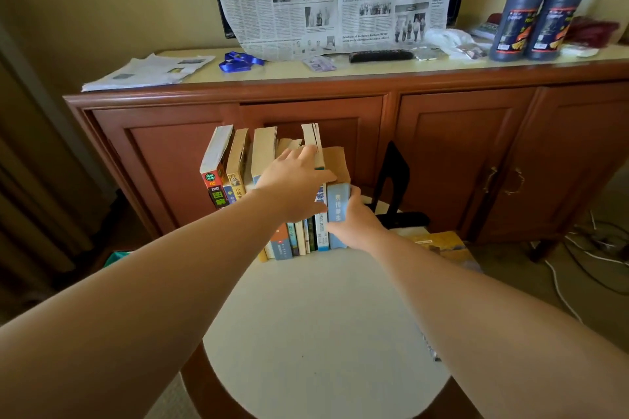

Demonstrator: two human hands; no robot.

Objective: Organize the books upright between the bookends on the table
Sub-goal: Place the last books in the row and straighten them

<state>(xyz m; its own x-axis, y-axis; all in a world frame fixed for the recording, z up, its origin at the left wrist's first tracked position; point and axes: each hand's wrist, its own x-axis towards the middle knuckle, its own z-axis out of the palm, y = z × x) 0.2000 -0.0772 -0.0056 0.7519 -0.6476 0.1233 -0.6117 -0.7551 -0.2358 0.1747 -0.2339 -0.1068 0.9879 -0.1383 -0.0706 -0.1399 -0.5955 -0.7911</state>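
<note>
Upright books [272,187] stand in a row on the round counter [316,316]. The left hand [292,177] rests flat-fingered atop them. The right hand [354,221] grips the blue book [338,207] at the row's end, near the black bookend [394,177].
</note>
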